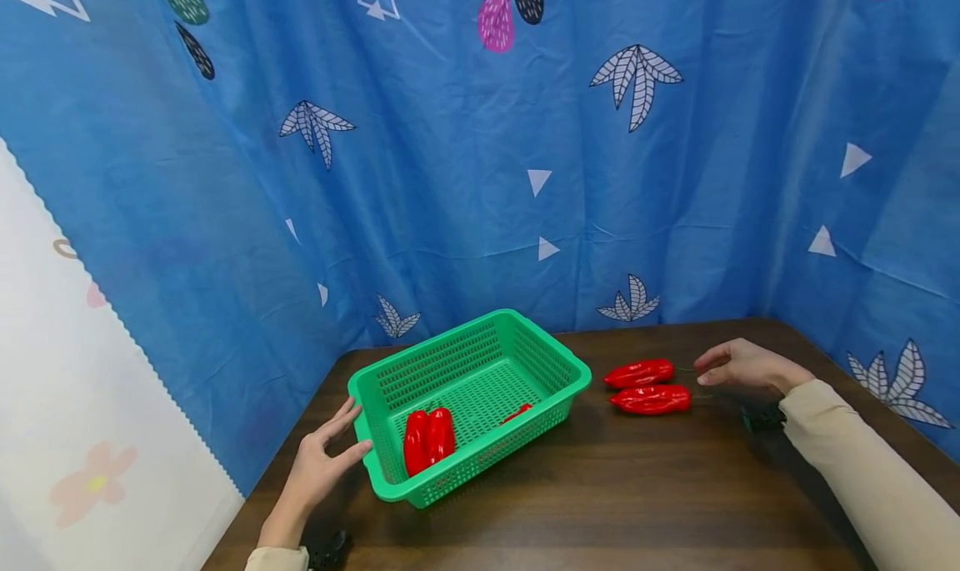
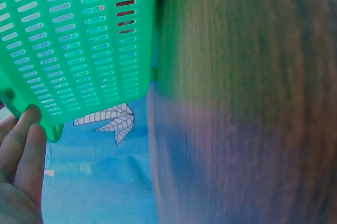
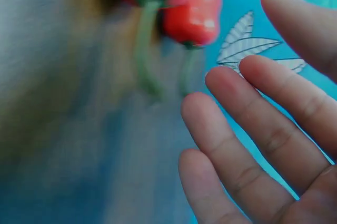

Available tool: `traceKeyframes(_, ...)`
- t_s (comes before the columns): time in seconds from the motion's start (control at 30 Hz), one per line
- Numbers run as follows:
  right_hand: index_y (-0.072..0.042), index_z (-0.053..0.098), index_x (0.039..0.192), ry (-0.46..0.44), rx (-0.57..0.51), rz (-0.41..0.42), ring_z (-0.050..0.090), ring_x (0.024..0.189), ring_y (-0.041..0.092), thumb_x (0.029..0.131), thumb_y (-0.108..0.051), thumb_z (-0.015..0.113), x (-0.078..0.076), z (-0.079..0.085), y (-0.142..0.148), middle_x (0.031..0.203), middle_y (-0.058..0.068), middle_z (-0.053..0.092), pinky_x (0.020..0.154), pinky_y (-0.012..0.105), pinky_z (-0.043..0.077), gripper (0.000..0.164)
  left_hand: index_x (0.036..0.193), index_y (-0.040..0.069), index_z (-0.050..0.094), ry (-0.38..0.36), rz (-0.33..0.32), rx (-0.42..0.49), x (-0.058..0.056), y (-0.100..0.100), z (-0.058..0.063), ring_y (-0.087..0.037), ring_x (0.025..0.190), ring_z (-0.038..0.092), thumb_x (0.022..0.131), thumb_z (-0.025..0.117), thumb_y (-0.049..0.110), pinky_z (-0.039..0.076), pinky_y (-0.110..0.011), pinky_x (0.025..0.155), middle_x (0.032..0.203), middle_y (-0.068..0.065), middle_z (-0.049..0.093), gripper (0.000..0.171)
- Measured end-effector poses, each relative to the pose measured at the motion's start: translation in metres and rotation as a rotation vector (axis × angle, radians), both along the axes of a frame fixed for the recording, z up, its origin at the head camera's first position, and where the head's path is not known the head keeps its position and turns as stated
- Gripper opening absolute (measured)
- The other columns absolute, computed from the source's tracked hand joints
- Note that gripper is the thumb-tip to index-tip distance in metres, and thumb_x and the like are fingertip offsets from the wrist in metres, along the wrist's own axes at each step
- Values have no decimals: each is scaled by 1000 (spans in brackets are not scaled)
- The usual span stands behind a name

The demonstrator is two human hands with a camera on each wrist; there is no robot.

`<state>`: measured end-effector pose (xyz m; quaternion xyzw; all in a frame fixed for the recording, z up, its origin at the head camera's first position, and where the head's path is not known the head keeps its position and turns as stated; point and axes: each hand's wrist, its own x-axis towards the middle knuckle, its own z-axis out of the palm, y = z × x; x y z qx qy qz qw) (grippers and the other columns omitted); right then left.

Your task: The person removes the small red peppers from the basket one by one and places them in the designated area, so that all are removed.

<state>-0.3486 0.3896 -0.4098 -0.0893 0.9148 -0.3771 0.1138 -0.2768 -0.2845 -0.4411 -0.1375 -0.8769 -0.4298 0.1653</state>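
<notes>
A green slotted basket [image 1: 570, 373] sits on the dark wooden table [image 1: 622, 488], with red peppers [image 1: 428, 439] and another red piece [image 1: 517, 412] inside. My left hand [image 1: 324, 461] lies open, its thumb touching the basket's near left corner [image 2: 50, 126]. Two more red peppers [image 1: 639, 373] [image 1: 651, 399] lie on the table to the right of the basket. My right hand [image 1: 738, 363] hovers open just beyond their thin green stems [image 3: 145, 50], fingers [image 3: 247, 145] relaxed and holding nothing.
A blue patterned curtain [image 1: 480, 154] closes off the back and right of the table. A pale wall or sheet [image 1: 82, 404] stands at the left. Bare table lies in front of the basket and peppers.
</notes>
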Motion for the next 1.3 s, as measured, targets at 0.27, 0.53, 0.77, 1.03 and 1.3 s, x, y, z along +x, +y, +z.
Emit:
traceKeyframes(0.27,11,59,129,106,47,110,66,110,36,91,-26,73,-9,37,-31,129,30,62,95,56,55,55,145,4,53,-2,-9,7,0,0,0,-46,145,35,91,74,20,40,-69,105,158,-16,40,60)
traceKeyframes(0.53,8,59,133,132,-54,254,63,119,37,92,-22,73,-22,76,-82,130,25,64,99,49,55,53,144,4,54,3,-12,22,-1,0,1,-46,145,35,90,75,19,38,-71,106,157,-16,41,59)
traceKeyframes(0.77,7,57,136,57,-76,496,63,122,35,92,-14,72,-31,102,-134,133,24,63,98,43,57,52,144,4,55,6,-8,24,-1,-1,1,-46,145,35,90,75,19,36,-73,106,157,-15,42,60)
traceKeyframes(1.03,9,53,139,-30,-32,700,57,129,43,93,-11,71,-45,117,-187,139,31,56,100,40,56,53,144,4,55,6,-3,16,0,-2,2,-46,144,37,90,75,20,37,-72,105,157,-15,42,59)
traceKeyframes(1.3,4,55,140,-120,23,830,57,130,38,93,-8,70,-63,122,-228,139,20,61,104,38,53,51,144,4,54,4,-8,18,2,-2,0,-47,145,35,91,75,20,35,-73,106,157,-16,41,59)
